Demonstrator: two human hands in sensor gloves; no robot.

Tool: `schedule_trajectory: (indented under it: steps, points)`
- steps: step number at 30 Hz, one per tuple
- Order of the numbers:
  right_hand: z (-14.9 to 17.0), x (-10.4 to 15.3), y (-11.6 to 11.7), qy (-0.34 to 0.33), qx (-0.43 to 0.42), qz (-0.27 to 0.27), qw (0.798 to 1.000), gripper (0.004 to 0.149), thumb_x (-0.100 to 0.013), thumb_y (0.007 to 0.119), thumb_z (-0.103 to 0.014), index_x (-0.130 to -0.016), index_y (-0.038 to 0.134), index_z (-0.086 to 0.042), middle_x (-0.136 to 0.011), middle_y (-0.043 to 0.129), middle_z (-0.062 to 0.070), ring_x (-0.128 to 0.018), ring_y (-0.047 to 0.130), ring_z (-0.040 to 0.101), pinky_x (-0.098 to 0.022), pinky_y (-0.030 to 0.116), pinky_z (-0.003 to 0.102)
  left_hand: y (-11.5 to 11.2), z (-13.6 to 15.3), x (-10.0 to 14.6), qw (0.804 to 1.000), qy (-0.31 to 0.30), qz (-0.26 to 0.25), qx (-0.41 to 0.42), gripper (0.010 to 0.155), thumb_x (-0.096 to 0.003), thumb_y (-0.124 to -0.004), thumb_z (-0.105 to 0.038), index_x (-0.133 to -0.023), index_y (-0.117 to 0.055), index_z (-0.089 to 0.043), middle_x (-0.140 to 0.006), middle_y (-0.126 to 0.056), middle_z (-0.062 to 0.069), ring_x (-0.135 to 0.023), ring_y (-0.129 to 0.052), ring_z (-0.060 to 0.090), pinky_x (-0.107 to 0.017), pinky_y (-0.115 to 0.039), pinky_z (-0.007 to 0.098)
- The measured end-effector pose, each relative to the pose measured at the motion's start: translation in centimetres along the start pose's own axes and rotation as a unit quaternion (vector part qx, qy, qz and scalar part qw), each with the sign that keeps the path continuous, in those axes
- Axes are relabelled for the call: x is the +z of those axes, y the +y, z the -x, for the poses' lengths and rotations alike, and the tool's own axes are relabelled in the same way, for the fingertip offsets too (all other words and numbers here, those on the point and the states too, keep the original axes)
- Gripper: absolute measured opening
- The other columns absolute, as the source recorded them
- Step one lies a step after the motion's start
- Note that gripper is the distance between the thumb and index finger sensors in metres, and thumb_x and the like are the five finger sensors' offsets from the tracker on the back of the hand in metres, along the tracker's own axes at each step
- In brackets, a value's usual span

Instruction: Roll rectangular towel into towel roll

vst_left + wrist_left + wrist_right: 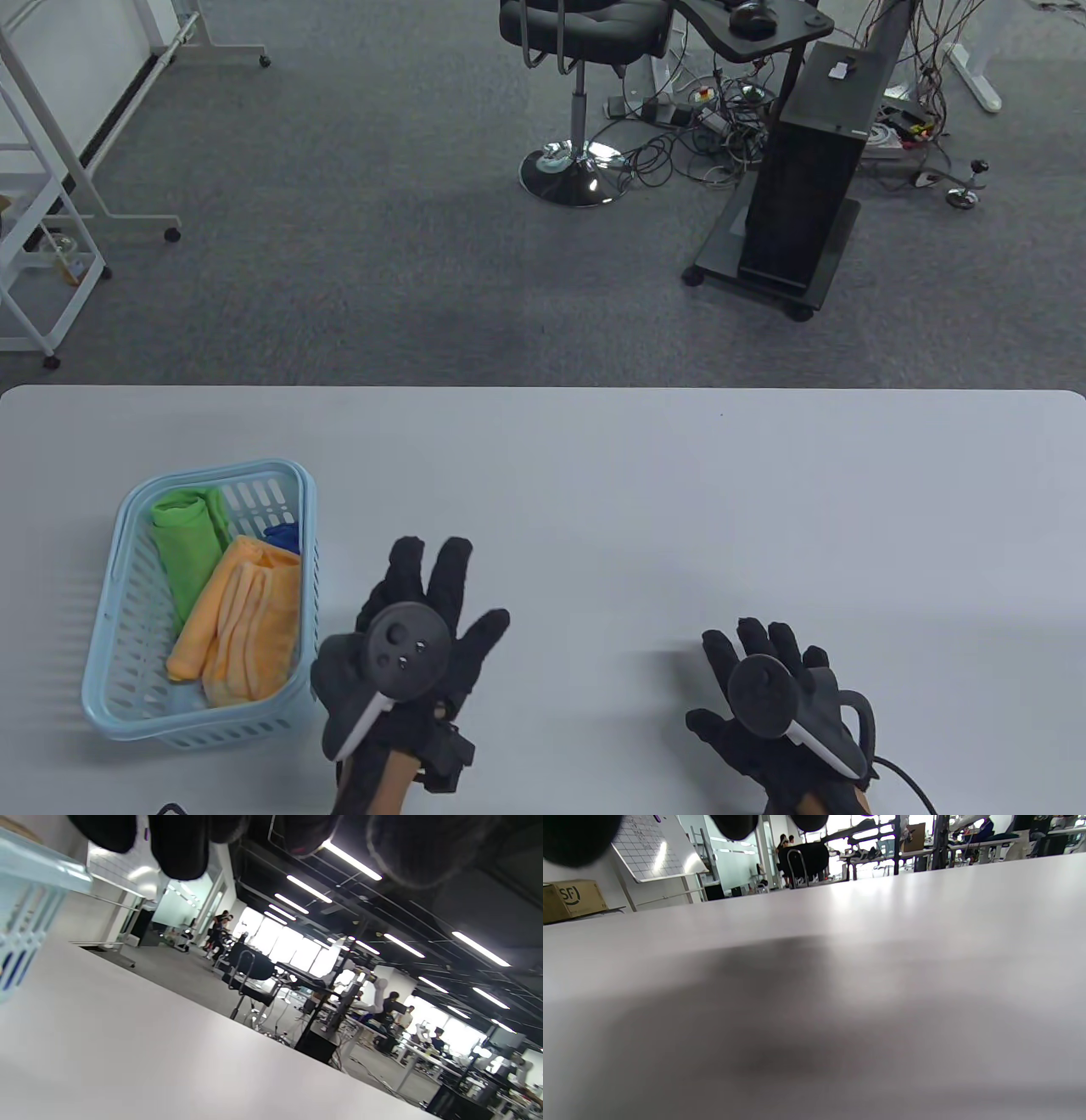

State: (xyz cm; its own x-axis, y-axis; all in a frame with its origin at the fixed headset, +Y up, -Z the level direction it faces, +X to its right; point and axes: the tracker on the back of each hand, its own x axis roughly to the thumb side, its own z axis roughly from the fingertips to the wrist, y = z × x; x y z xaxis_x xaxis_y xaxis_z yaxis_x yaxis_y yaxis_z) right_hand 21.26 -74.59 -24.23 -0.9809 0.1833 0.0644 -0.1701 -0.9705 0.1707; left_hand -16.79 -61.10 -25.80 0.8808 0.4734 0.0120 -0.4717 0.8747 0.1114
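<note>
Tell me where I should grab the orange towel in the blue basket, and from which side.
Pinch the orange towel at its upper end, near the basket's middle, coming straight down from above with the left hand, which is closest. It lies loosely folded on top, slanted against the right wall, so the basket walls block a sideways approach.

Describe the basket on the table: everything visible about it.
The basket is a pale blue, slotted, plastic-looking rectangular tub with rounded corners, standing upright on the white table's left side. It holds a rolled green towel, a crumpled orange towel and a bit of blue cloth. The left hand hovers beside it, apparently not touching.
</note>
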Motion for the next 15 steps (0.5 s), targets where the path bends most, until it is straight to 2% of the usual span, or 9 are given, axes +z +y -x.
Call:
schedule_trajectory:
  steps: [3, 7, 11, 13, 15]
  points:
    - [0.1, 0.0, 0.0, 0.003, 0.002, -0.001, 1.0, 0.091, -0.027, 0.071, -0.062, -0.105, 0.037, -0.027, -0.108, 0.025, 0.014, -0.1, 0.025, 0.043, -0.067, 0.022, 0.071, 3.5, 1.7, -2.7, 0.999, 0.038, -0.018, -0.019, 0.079, -0.0393, -0.072, -0.063, -0.112, -0.051, -0.04, -0.116, -0.055, 0.021, -0.095, -0.075, 0.045, -0.065, -0.06, 0.068]
    - [0.2, 0.0, -0.1, 0.004, 0.003, -0.002, 1.0, 0.092, -0.028, 0.071, -0.062, -0.105, 0.037, -0.026, -0.108, 0.025, 0.015, -0.1, 0.025, 0.043, -0.066, 0.022, 0.071, 7.2, 5.7, -6.0, 0.989, 0.13, -0.015, -0.07, 0.07, -0.0394, -0.074, -0.06, -0.107, -0.061, -0.045, -0.11, -0.071, 0.019, -0.09, -0.084, 0.044, -0.062, -0.067, 0.064]
    - [0.2, -0.1, 0.1, 0.005, 0.007, -0.012, 1.0, 0.092, -0.028, 0.07, -0.062, -0.105, 0.036, -0.026, -0.108, 0.025, 0.015, -0.1, 0.025, 0.043, -0.066, 0.023, 0.071, 8.2, 9.9, -7.8, 0.976, 0.201, 0.016, -0.081, 0.065, -0.0383, -0.082, -0.049, -0.102, -0.069, -0.043, -0.101, -0.083, 0.017, -0.083, -0.094, 0.038, -0.06, -0.076, 0.056]
    - [0.2, -0.1, 0.2, 0.007, 0.006, -0.018, 1.0, 0.092, -0.028, 0.07, -0.062, -0.105, 0.036, -0.026, -0.108, 0.025, 0.015, -0.1, 0.024, 0.044, -0.066, 0.022, 0.071, 7.6, 12.1, -8.4, 0.967, 0.234, 0.064, -0.072, 0.07, -0.0375, -0.087, -0.042, -0.104, -0.066, -0.039, -0.099, -0.086, 0.017, -0.081, -0.097, 0.037, -0.06, -0.079, 0.053]
    - [0.3, -0.2, 0.4, 0.008, 0.005, -0.029, 1.0, 0.092, -0.028, 0.07, -0.062, -0.105, 0.036, -0.026, -0.107, 0.024, 0.016, -0.1, 0.023, 0.044, -0.066, 0.022, 0.071, 6.7, 13.9, -8.8, 0.956, 0.264, 0.092, -0.086, 0.068, -0.0371, -0.089, -0.037, -0.102, -0.069, -0.039, -0.098, -0.087, 0.015, -0.081, -0.098, 0.035, -0.061, -0.08, 0.051]
